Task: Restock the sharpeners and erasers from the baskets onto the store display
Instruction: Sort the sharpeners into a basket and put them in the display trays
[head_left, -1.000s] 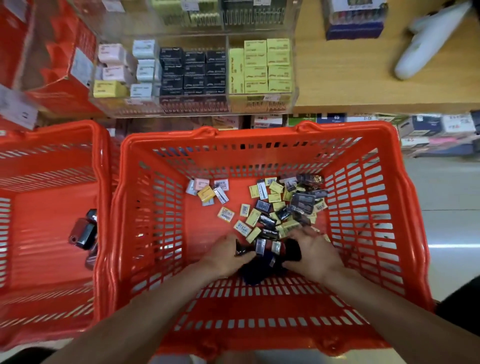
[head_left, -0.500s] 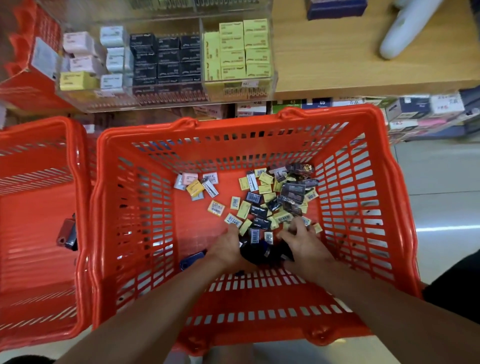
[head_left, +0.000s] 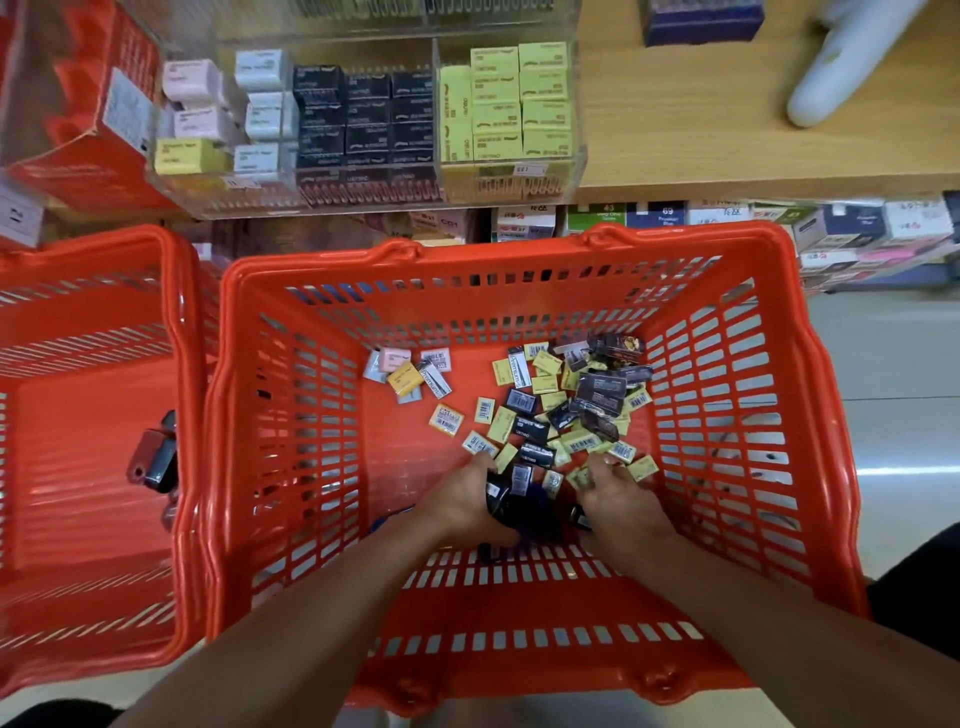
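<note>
Both hands were down in the red basket (head_left: 810, 415); the left hand (head_left: 462, 501) and right hand (head_left: 621, 501) curled around a dark clump of sharpeners (head_left: 524, 506). Loose erasers (head_left: 550, 410) lay just beyond the fingers.

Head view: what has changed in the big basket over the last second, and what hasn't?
Little moved. Both hands, the left hand and right hand, stay low in the basket, cupped around a dark bundle; the right fingers have crept forward into the yellow erasers. A blue item has appeared by the left wrist. The loose pile, left basket and display are unchanged.
</note>
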